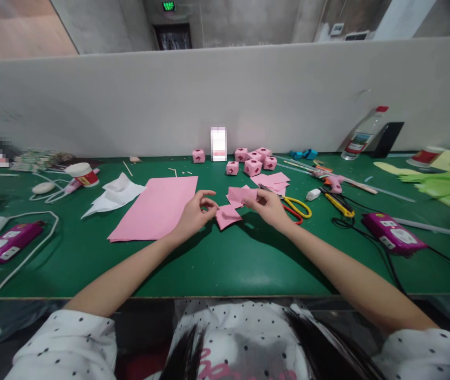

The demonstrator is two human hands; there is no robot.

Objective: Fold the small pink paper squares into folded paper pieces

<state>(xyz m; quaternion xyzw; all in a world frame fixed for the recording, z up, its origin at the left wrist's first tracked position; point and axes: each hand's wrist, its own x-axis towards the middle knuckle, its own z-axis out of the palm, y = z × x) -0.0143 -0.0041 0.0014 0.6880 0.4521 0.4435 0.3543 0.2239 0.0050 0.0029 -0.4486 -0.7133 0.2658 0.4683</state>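
Note:
My left hand (195,212) pinches the edge of a folded pink paper piece (228,215) just above the green table (225,264). A second folded pink paper piece (240,195) is gripped by my right hand (269,207), slightly higher and to the right of the first. The two pieces touch or overlap between my hands. A large flat pink paper sheet (156,207) lies to the left of my left hand. Several finished pink paper cubes (252,158) sit further back on the table.
Yellow-handled scissors (297,207) and loose pink squares (273,182) lie right of my right hand. A glue gun (333,183), purple devices (393,233) (8,243) with cables, a white paper scrap (114,195), a red-labelled cup (84,174) and a bottle (363,134) surround them. A grey partition wall (225,100) backs the table.

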